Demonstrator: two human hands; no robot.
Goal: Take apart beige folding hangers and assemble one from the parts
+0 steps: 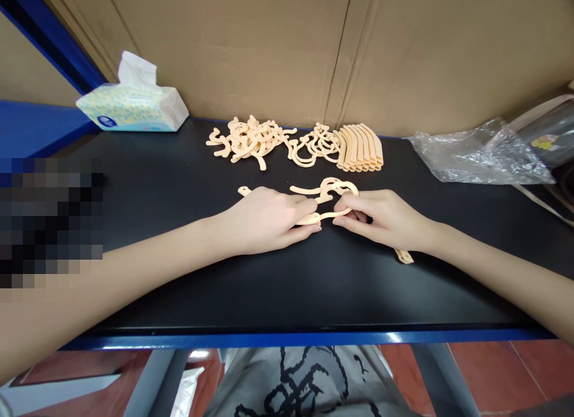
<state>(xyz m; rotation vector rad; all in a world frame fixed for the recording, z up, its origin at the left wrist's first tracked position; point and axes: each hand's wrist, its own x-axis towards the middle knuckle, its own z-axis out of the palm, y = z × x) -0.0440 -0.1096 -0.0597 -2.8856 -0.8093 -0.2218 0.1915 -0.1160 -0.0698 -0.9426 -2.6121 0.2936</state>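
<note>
My left hand (273, 218) is closed, palm down, on a cream plastic arm piece (308, 220) whose end shows at the fingertips. My right hand (381, 218) pinches a cream curved plastic hook (350, 186). The hook's lower end meets the end of the arm piece between the hands. Just behind them lie more loose cream pieces (305, 190), partly overlapped by the hook. A piece with a holed end (244, 191) sticks out behind my left hand. Another flat end with a hole (405, 256) shows under my right wrist; the rest of it is hidden.
At the back of the black table (269, 291) are a heap of curved pieces (251, 139), a smaller pile of hooks (316, 145) and a neat stack of arm pieces (361, 148). A tissue pack (134, 107) stands back left. A clear plastic bag (479, 154) lies right.
</note>
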